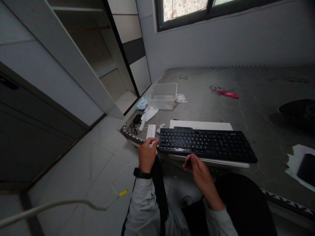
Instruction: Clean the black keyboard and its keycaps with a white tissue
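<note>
A black keyboard [206, 142] lies on a white flat box [209, 125] near the front edge of the grey mattress-like surface [197, 108]. At the keyboard's left end is my left hand [147, 154], its fingers pinched on a small white item [152, 143]. My right hand [200, 172] is in front of the keyboard's lower edge, fingers curled together around a small dark object [189, 161], too small to name. Just beyond my left hand lies a white power strip or similar block [151, 131].
Behind stands a clear plastic bin [162, 96], with a blue packet [142, 104] and a black mouse [137, 119] nearby. A red wrapper [226, 92] lies farther back. At right are a dark round object [299, 111] and a black item [307, 167] on white paper. A cable [83, 202] crosses the lower left.
</note>
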Tool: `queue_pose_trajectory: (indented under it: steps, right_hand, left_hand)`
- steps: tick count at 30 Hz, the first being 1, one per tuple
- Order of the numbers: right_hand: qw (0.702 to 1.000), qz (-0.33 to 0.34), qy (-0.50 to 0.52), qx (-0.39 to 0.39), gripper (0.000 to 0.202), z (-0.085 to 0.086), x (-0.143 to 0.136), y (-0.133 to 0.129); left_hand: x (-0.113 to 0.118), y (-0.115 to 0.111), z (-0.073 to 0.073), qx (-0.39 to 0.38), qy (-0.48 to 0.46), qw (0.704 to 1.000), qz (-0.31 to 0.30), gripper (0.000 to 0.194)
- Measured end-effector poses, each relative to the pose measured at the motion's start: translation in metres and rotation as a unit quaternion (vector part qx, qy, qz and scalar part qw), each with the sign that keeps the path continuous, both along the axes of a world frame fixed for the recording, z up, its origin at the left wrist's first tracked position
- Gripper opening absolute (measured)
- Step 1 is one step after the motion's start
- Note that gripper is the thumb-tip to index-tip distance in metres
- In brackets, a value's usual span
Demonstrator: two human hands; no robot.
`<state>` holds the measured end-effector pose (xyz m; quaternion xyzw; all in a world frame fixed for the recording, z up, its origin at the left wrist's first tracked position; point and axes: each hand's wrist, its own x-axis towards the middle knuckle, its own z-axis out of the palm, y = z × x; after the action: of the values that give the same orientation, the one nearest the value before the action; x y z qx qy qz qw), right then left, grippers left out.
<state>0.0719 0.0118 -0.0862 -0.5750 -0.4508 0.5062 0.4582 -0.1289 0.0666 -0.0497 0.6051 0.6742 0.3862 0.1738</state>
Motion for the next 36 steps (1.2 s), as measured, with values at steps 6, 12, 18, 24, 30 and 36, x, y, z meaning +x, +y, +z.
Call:
queue_pose_trajectory:
  steps: [6,12,18,24,30,36]
  right_hand:
    - [0.999,0.008,-0.031,0.02,0.026,-0.006,-0.019,0.017]
    - [0.971,0.04,-0.226,0.061,0.022,0.004,-0.028,0.048]
    - [0.916,0.114,-0.353,0.151,0.024,0.001,-0.039,0.083]
    - [0.904,0.143,-0.351,0.198,0.017,-0.017,-0.041,0.097]
    - [0.893,0.14,-0.374,0.207,0.019,-0.022,-0.046,0.096]
    - [0.886,0.153,-0.389,0.201,0.016,-0.021,-0.046,0.096]
  left_hand:
    - [-0.005,0.005,-0.025,0.005,0.011,0.998,-0.061,0.013]
    - [-0.001,0.01,-0.044,0.023,-0.001,0.999,-0.034,0.012]
    - [-0.006,0.017,-0.056,0.016,-0.016,0.999,-0.022,0.012]
    - [-0.003,0.024,-0.067,0.016,-0.032,0.999,-0.037,0.011]
    - [-0.002,0.024,-0.07,-0.002,-0.006,0.999,-0.044,0.013]
    - [-0.001,0.024,-0.07,-0.006,-0.001,0.999,-0.041,0.012]
